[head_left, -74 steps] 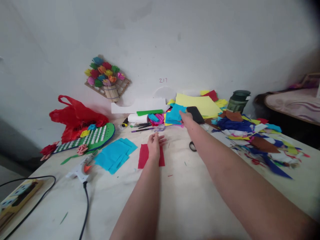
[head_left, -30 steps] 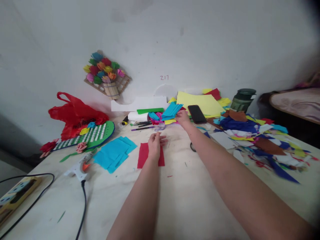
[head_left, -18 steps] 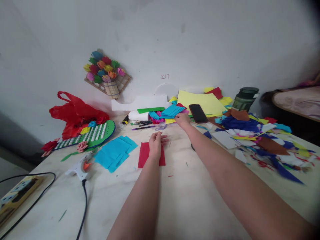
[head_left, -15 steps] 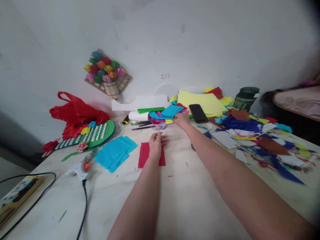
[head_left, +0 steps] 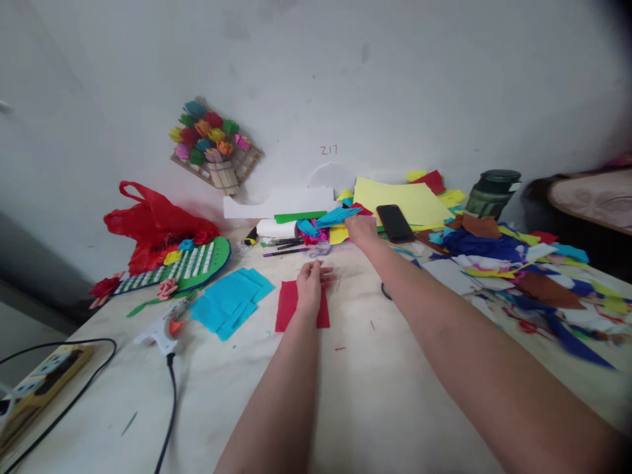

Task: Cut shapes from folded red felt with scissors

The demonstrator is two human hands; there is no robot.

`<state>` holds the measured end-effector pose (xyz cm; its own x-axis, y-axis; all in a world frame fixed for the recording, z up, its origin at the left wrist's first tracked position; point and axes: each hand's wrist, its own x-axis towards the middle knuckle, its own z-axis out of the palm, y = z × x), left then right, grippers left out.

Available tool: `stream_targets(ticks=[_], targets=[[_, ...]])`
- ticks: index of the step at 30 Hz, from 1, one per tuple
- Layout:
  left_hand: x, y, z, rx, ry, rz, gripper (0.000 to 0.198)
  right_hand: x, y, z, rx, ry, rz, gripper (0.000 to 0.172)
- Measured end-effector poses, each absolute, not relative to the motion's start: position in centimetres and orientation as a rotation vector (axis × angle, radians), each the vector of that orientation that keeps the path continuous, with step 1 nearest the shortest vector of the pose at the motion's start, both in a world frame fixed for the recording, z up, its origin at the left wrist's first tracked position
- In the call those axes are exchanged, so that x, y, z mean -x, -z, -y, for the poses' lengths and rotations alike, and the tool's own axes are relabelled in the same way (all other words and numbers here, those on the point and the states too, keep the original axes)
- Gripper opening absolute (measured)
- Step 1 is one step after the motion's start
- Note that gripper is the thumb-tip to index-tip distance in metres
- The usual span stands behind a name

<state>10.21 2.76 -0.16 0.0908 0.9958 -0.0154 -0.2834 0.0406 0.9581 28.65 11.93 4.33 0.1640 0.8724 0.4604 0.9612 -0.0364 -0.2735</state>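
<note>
My right hand [head_left: 362, 230] reaches to the back of the table, its fingers closed on the edge of some blue crepe paper [head_left: 338, 216]. The fingertips are partly hidden there. My left hand [head_left: 311, 284] rests over a red crepe paper rectangle [head_left: 286, 308], fingers loosely apart with nothing visible between them. To its left, several blue crepe paper sheets [head_left: 224, 303] lie overlapped on the table. Behind my left hand are several pens [head_left: 285, 253] and a pair of light purple scissors [head_left: 320, 251], only partly clear.
At left are a white glue gun [head_left: 162, 334] with its cable, a power strip [head_left: 44, 378], a green board [head_left: 217, 260] and a red plastic bag [head_left: 153, 220]. A phone [head_left: 395, 224] lies on yellow paper [head_left: 424, 204]. Paper scraps [head_left: 548, 289] and a green bottle [head_left: 491, 194] occupy the right.
The blue paper at the back now looks tilted and narrower, and my right hand has turned with its knuckles up. My left hand stays over the red paper. The view shifts slightly.
</note>
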Motion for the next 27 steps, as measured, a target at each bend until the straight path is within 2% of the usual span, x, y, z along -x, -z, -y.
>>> stream_targets(ticks=[6, 11, 16, 20, 23, 27], targets=[[-10.1, 0.4, -2.9, -1.025, -1.261, -0.929, 0.036, -29.6, -7.9, -11.3, 1.954, 0.222, 1.538, 0.024], [-10.2, 0.4, -2.9, -1.029, -1.273, -0.92, 0.036, -29.1, -9.1, -9.7, 1.916, 0.29, 1.418, 0.041], [-10.1, 0.2, -2.7, -1.012, -1.282, -0.908, 0.034, -28.1, -10.3, -7.5, 1.893, 0.335, 1.282, 0.025], [-10.2, -0.1, -2.8, -0.996, -1.28, -0.925, 0.03, -27.2, -10.8, -5.2, 1.738, 0.313, 1.237, 0.023], [-10.4, -1.3, -2.8, -0.938, -1.295, -0.901, 0.031, -26.0, -9.5, -3.8, 1.478, 0.165, 1.245, 0.022], [-10.7, -3.2, -2.4, -0.716, -1.221, -0.799, 0.045, -23.5, -5.8, -2.5, 1.157, -0.178, 1.223, 0.021]])
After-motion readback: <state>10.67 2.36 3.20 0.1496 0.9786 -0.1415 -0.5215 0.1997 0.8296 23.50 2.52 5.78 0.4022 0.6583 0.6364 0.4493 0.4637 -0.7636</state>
